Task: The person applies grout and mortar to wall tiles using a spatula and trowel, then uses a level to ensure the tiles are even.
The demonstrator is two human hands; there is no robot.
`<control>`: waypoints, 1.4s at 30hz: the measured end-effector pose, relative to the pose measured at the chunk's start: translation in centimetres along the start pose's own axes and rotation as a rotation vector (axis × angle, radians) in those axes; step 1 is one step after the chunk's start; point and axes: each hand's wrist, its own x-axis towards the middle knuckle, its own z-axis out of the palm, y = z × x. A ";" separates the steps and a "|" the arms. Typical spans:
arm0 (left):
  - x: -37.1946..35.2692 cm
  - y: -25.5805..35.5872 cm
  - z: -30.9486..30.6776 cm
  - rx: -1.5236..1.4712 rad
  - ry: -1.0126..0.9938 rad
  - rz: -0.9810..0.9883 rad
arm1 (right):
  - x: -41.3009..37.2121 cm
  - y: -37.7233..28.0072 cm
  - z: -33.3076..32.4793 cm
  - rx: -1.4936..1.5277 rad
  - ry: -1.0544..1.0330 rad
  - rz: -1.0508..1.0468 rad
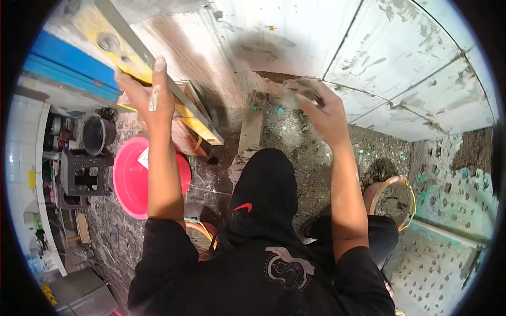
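Note:
My left hand (153,97) is wrapped round a long yellow spirit level (124,52), which is tilted and reaches down to the right. My right hand (324,108) is held near the lower edge of the tiled wall (295,45), its fingers bent and apart, with nothing visible in them. Below the tiles a narrow dark gap (276,76) shows. Between my hands, a mortar-smeared strip (252,124) lies on the rough floor.
A pink basin (126,181) stands at the left, near a black bucket (98,134) and a dark stool (84,174). An orange-rimmed bucket (373,197) is at the right, by the pitted wall (443,195). Another bucket (203,234) is beside my left elbow.

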 end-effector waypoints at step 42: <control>21.3 -11.0 8.4 0.370 0.386 0.380 | -11.5 35.2 -11.0 1.063 0.725 0.938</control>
